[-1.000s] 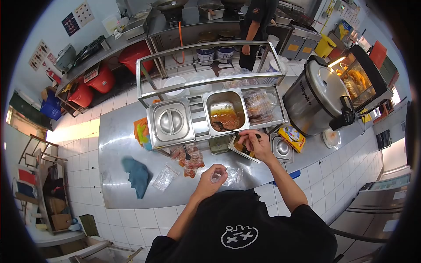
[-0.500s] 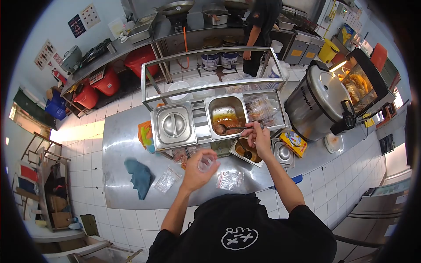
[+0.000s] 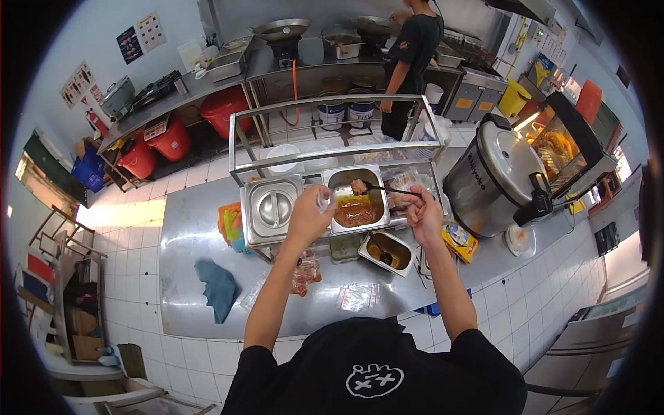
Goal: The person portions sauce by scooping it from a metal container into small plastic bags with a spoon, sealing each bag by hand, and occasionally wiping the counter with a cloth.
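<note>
My left hand [image 3: 310, 216] is wrapped around a small clear plastic cup [image 3: 325, 201] at the left rim of an open steel food pan [image 3: 380, 216]. Reddish-brown sauce with oil on top [image 3: 356, 211] lies in that pan. My right hand [image 3: 424, 213] grips the dark handle of a ladle [image 3: 361, 187]. The ladle's bowl, loaded with chunky sauce, is raised over the far part of the pan, a little apart from the cup. Left of the pan stands a lidded steel pan [image 3: 272, 207]. A smaller pan with brown sauce [image 3: 389, 253] sits nearer me.
A metal rack frame [image 3: 332, 160] rises behind the pans. Plastic-bagged food [image 3: 408, 181], a yellow packet [image 3: 459, 242] and a large rice cooker [image 3: 487, 169] are to the right. A blue cloth [image 3: 216, 287] lies left. Another person [image 3: 413, 62] stands near the stoves.
Both hands moved: the left, with the cup, forward to the pan's edge; the right lifted the ladle's bowl from the sauce, now loaded. The other person's upper body has come into view.
</note>
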Tool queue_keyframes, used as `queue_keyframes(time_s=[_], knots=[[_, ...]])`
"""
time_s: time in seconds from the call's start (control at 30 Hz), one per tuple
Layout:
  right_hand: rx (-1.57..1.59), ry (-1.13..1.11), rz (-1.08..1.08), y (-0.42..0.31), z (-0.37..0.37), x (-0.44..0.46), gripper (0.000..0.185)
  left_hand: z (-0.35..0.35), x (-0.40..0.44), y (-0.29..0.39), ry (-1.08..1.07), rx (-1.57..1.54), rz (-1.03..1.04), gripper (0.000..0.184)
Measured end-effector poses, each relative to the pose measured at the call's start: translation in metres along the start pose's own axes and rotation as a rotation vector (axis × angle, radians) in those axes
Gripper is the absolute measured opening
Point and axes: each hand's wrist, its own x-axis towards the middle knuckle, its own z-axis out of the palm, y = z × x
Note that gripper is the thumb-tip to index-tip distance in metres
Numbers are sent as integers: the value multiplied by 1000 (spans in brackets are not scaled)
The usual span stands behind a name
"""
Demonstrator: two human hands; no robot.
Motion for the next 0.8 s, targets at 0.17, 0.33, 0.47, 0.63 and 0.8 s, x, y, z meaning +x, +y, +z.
queue_keyframes(time_s=[0.17,0.33,0.47,0.63,0.8], knots=[[40,-88,-113,-35,14,-6,32,41,10,0,-9,71,-118,28],[33,-132,-168,-49,36,-29,32,70,17,16,109,-52,-173,29],[-8,-171,-222,-48,45,-43,34,77,14,28,253,-172,-94,30],[-198,-210,-363,-49,52,-54,37,72,11,37,304,-260,-72,30],[-459,-255,-488,-50,63,-72,40,67,9,38,318,-257,-41,32]])
